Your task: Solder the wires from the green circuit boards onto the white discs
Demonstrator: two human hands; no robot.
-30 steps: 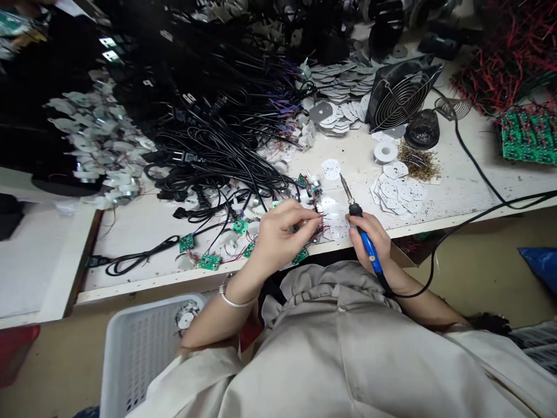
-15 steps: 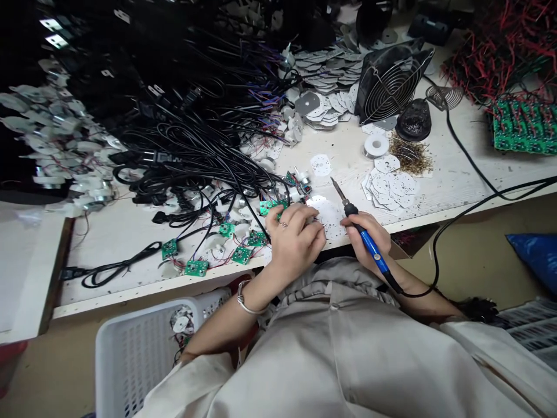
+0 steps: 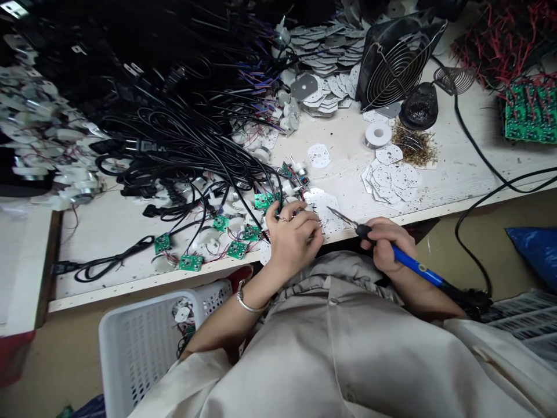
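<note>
My right hand [image 3: 387, 244] is wrapped round a blue-handled soldering iron [image 3: 409, 264], whose metal tip [image 3: 337, 213] points left toward my other hand. My left hand [image 3: 293, 235] rests knuckles-up at the bench's front edge, fingers curled and pinched over small wired parts beside a white round LED plate [image 3: 324, 203]; what the fingers hold is hidden. Small green circuit boards [image 3: 237, 249] with thin red wires lie just left of that hand.
A big tangle of black power cords [image 3: 183, 133] covers the bench's left. Behind are stacked white round plates [image 3: 391, 177], a solder spool [image 3: 378, 134], a black fan [image 3: 398, 58], an iron stand [image 3: 420, 107] and green boards [image 3: 531, 113]. A white basket [image 3: 139, 348] sits below.
The soldering iron has tipped from upright to nearly flat, tip swung toward my left hand. My left hand has come down onto the bench edge. The view has shifted slightly.
</note>
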